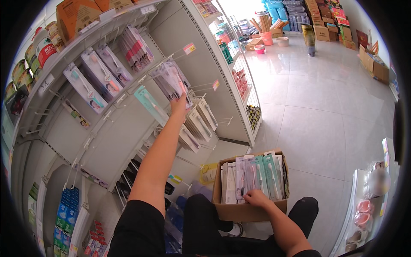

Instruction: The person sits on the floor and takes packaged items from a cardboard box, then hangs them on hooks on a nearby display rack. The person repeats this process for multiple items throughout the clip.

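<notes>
My left hand (179,104) is raised to the shelf and holds the lower end of a packaged pink toothbrush (176,77), at the front of a row of similar packs on a hook. My right hand (255,197) is at the near edge of a cardboard box (250,212), its fingers on the bottom of a toothbrush pack (240,180). The box is full of upright packs, among them teal-backed toothbrush packs (273,176). Below my left hand hang beige-backed toothbrush packs (197,123). A teal toothbrush pack (151,104) hangs to its left.
More toothbrush packs (101,70) hang on the upper left of the rack. Wire hooks with price tags (189,48) stick out. A shelf end panel (205,57) stands behind. Toothpaste boxes (65,212) sit lower left. Pink bowls (364,212) lie on a right-hand shelf.
</notes>
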A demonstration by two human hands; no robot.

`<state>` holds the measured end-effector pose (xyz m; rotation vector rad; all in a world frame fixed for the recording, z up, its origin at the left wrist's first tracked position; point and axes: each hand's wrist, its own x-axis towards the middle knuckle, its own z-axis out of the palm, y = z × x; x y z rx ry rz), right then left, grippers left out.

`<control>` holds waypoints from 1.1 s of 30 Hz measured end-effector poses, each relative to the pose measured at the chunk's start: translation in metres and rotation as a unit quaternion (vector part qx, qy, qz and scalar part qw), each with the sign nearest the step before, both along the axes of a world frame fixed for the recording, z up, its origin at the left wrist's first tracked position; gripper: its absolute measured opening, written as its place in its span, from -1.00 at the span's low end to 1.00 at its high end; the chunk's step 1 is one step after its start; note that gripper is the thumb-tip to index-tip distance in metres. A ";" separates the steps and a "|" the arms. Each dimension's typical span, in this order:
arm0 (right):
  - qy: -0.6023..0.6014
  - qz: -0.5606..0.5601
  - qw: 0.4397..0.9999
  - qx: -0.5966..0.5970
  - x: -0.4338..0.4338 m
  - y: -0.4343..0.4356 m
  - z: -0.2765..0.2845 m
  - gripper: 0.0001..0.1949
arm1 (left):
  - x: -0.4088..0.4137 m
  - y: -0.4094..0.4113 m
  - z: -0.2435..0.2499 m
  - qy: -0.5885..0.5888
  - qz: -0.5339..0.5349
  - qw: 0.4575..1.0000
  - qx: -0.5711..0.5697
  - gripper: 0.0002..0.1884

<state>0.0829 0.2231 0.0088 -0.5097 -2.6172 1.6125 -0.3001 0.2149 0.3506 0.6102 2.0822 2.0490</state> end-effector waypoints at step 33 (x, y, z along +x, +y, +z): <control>0.032 -0.021 0.999 0.020 -0.003 -0.004 0.007 -0.62 | 0.252 -0.127 -0.347 -0.108 -0.198 0.916 -0.333 -0.65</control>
